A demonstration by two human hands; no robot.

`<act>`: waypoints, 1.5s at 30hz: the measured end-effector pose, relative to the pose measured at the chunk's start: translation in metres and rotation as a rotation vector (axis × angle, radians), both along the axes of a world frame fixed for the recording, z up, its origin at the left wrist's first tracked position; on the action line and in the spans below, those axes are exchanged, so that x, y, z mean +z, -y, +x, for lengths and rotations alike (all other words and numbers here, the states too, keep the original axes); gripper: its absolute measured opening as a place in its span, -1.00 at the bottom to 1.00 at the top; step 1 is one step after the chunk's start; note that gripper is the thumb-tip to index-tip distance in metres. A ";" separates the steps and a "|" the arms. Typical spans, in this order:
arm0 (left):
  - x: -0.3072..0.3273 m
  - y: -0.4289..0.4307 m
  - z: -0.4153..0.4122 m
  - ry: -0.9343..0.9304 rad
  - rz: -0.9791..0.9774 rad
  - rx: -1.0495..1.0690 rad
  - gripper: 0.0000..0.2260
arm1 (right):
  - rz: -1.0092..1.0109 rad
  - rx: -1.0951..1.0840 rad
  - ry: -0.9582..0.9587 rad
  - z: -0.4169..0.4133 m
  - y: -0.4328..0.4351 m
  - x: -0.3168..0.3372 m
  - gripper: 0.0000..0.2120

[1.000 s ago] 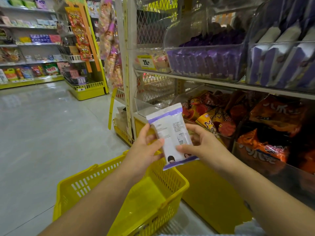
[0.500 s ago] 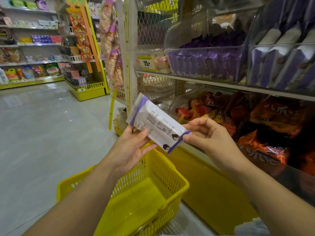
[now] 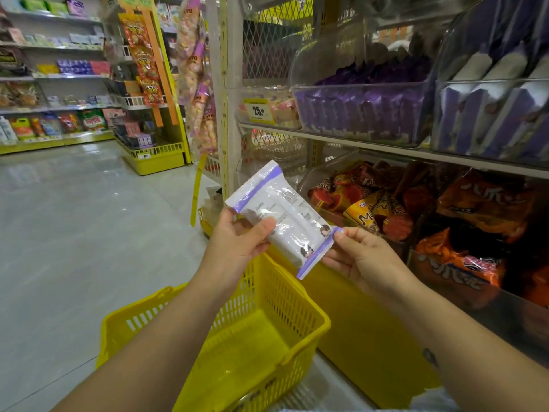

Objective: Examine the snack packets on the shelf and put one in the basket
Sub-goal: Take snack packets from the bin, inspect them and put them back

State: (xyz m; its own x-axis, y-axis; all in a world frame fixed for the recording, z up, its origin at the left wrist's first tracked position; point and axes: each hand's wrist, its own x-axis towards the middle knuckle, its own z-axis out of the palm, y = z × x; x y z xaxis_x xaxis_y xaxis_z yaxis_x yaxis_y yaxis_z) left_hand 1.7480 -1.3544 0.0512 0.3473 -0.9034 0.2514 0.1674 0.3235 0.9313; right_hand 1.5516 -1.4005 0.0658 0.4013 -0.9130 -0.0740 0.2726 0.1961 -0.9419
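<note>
A white snack packet [image 3: 286,217] with purple end seals is held slantwise above the basket, its printed back toward me. My left hand [image 3: 240,243] grips its upper left part, thumb across the face. My right hand [image 3: 361,258] pinches the lower right purple seal. Below both hands sits a yellow plastic basket [image 3: 297,295], and I see nothing inside it. More purple-and-white packets [image 3: 490,114] stand in a clear bin on the upper shelf at right.
A clear bin of purple packs [image 3: 362,111] sits beside a yellow price tag [image 3: 258,111]. Orange and red snack bags [image 3: 463,209] fill the lower bins. The shelf's yellow base [image 3: 365,337] touches the basket's right side. Grey floor [image 3: 74,233] stretches left to yellow racks [image 3: 157,156].
The packet went from upright to slanted, then rose slightly and turned more toward me. My left thumb now lies over its face. The view has shifted a little.
</note>
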 end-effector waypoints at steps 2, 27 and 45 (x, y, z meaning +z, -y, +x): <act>0.006 -0.002 -0.008 0.087 -0.028 0.051 -0.48 | 0.073 0.008 -0.020 0.003 0.001 -0.004 -0.83; -0.004 0.003 -0.008 -0.190 0.355 -0.122 -0.24 | -0.926 -0.122 -0.461 0.017 -0.022 -0.019 -0.87; -0.007 0.008 0.011 -0.332 0.253 -0.102 -0.68 | -0.717 -0.027 -0.279 0.016 -0.024 -0.010 -0.90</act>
